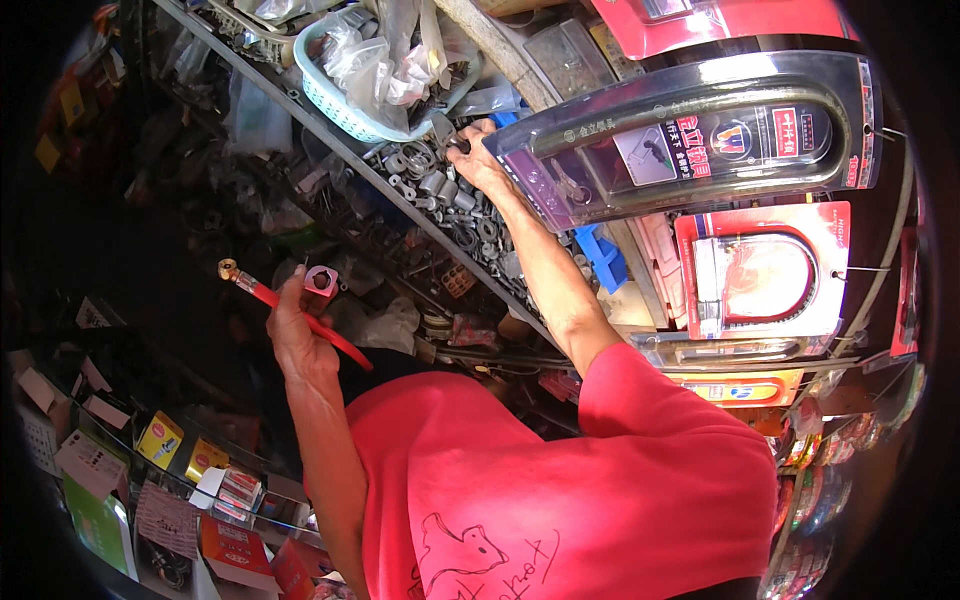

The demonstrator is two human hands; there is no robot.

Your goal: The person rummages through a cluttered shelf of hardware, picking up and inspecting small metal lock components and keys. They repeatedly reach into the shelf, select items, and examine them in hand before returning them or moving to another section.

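Note:
My left hand (pixel 293 325) is closed around a red hose (pixel 346 346) with a brass-coloured fitting (pixel 228 268) on its far end. By the fingertips is a small pinkish-white square piece (pixel 319 281) with a dark hole; I cannot tell whether the hand holds it. My right hand (pixel 482 160) reaches over a heap of small grey metal parts (pixel 440 192), and its fingers are closed on a small dark metal part (pixel 461 145). Just beyond it stands a light-blue plastic basket (pixel 345 117) full of clear plastic bags (pixel 365 62).
Packaged U-shaped locks (pixel 660 140) hang on the right, close to my right forearm. A metal shelf edge (pixel 385 190) runs diagonally between my arms. Blue plastic pieces (pixel 601 258) lie beside the right forearm. Small boxes (pixel 235 545) fill the lower left.

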